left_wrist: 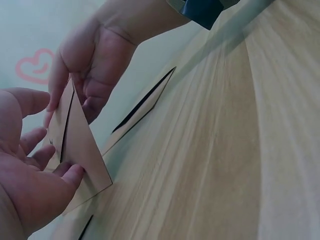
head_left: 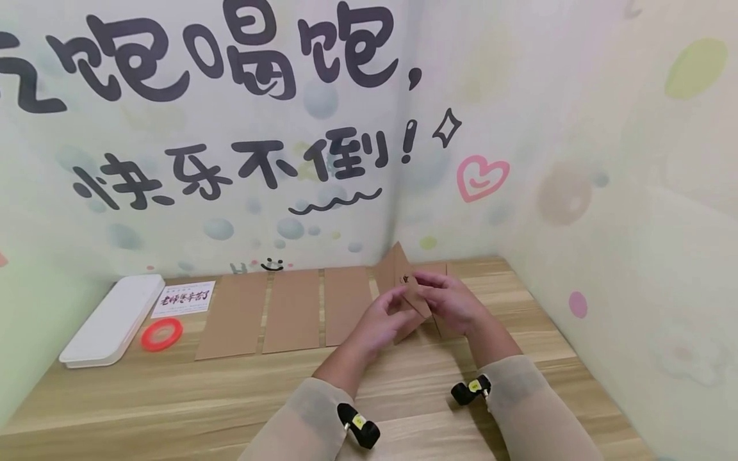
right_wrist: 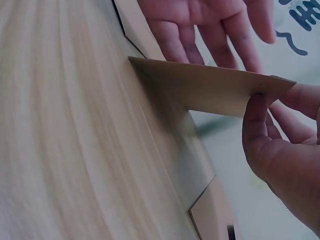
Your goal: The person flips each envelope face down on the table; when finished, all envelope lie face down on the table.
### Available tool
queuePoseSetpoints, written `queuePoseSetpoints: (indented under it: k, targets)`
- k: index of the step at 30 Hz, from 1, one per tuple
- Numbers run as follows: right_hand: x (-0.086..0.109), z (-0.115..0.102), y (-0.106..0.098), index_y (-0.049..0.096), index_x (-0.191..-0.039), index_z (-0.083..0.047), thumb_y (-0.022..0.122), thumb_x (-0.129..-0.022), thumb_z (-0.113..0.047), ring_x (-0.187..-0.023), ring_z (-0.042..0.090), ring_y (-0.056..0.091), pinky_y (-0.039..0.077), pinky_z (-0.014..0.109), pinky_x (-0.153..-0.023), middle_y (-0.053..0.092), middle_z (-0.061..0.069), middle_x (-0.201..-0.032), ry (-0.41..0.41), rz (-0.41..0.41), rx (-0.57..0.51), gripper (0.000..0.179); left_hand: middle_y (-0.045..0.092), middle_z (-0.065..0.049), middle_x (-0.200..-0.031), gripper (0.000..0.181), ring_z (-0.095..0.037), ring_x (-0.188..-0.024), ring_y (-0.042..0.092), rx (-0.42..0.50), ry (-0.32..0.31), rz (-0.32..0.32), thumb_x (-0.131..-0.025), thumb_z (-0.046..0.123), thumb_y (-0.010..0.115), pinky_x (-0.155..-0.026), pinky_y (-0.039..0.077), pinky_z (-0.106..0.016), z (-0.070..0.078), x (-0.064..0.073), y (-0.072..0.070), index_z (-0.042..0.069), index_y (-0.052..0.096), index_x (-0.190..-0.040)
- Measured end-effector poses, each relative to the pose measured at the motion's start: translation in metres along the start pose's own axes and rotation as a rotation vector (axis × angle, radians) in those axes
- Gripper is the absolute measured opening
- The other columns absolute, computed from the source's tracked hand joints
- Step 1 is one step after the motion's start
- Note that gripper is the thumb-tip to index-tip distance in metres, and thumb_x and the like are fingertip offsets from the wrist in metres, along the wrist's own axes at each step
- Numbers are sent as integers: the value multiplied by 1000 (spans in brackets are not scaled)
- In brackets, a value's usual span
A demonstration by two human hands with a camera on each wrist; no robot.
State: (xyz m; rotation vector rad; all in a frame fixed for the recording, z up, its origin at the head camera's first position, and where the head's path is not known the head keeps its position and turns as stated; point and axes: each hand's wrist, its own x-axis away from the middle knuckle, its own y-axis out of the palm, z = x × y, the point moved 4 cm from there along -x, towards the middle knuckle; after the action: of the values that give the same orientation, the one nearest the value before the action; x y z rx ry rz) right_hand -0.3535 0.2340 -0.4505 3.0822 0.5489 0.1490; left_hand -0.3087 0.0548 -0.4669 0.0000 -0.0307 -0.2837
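A thin brown kraft-paper piece (head_left: 398, 264) with a small dark print is held up at a tilt above the table, at the right end of a row of similar pieces. In the left wrist view it shows a dark gap between two layers; I cannot tell its exact kind. My right hand (head_left: 452, 301) pinches its edge, thumb (right_wrist: 256, 107) on one face. My left hand (head_left: 377, 323) touches the other face with loosely straight fingers (left_wrist: 74, 175), its thumb apart from the paper. Part of the left fingers is hidden behind it in the right wrist view.
Several flat brown pieces (head_left: 291, 314) lie in a row along the back wall. To their left are a red ring (head_left: 151, 344), a white printed card (head_left: 190, 307) and a white case (head_left: 112, 323). A printed wall (head_left: 623, 224) bounds the wooden table (head_left: 202, 410) on the right.
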Motion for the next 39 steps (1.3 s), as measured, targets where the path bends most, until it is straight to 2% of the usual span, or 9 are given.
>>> queuePoseSetpoints:
  k: [4,10,14,18,24,29,33,36,39]
  targets:
    - [-1,-1,4,39,-163,1,57,-108,-7,-122,4,61,56,20,-99,42,16,-166,9,15,-20,59,52,-10,-164,60,-31,-157,44,7,20,-10,-100,23,75,-132,33,-51,3,1,2,18,54,-156]
    - [0,-3,9,42,-162,-3,61,-106,-6,-115,4,60,56,20,-93,57,-6,-134,27,21,-80,59,53,-8,-163,56,-32,-156,45,2,21,-5,-103,30,73,-129,38,-53,6,2,1,22,55,-155]
    - [3,-6,14,41,-163,-3,62,-105,-6,-113,6,63,59,22,-93,60,-7,-128,17,-16,-117,61,52,-9,-164,56,-32,-156,46,55,24,-8,-103,32,72,-125,45,-53,8,2,1,22,54,-155]
    - [5,-6,18,47,-160,-5,63,-104,-5,-114,11,64,60,25,-95,61,-4,-126,19,-38,-129,58,48,-3,-167,57,-30,-155,47,120,16,-11,-104,31,71,-124,44,-55,9,2,1,23,51,-157]
    - [4,0,20,51,-156,-6,63,-105,-4,-118,12,62,61,26,-98,56,1,-134,44,-48,-98,53,48,3,-168,58,-26,-151,52,146,3,14,-104,27,70,-123,46,-56,9,2,0,24,50,-158]
    - [2,7,19,40,-163,-3,59,-108,-8,-122,11,64,57,33,-110,48,12,-155,84,-60,-34,58,54,-7,-162,58,-26,-147,56,151,19,44,-103,22,72,-119,51,-50,9,1,-1,20,52,-157]
    - [1,12,16,35,-166,-4,55,-111,-16,-133,16,62,43,48,-126,40,21,-168,159,-38,-27,60,62,-18,-151,56,-28,-140,61,168,28,91,-101,13,72,-112,55,-37,10,-1,-4,20,55,-155]
    - [1,14,13,29,-168,-2,49,-114,-19,-152,28,49,32,54,-132,34,24,-173,184,-26,-54,60,64,-21,-145,58,-29,-135,63,169,42,129,-99,6,71,-105,57,-32,11,-2,-7,18,56,-154]
    - [0,15,8,23,-168,0,43,-115,-17,-163,36,31,27,55,-134,28,27,-174,184,-9,-83,60,65,-20,-143,61,-28,-133,63,151,38,163,-97,2,71,-99,58,-28,10,-2,-10,17,57,-154]
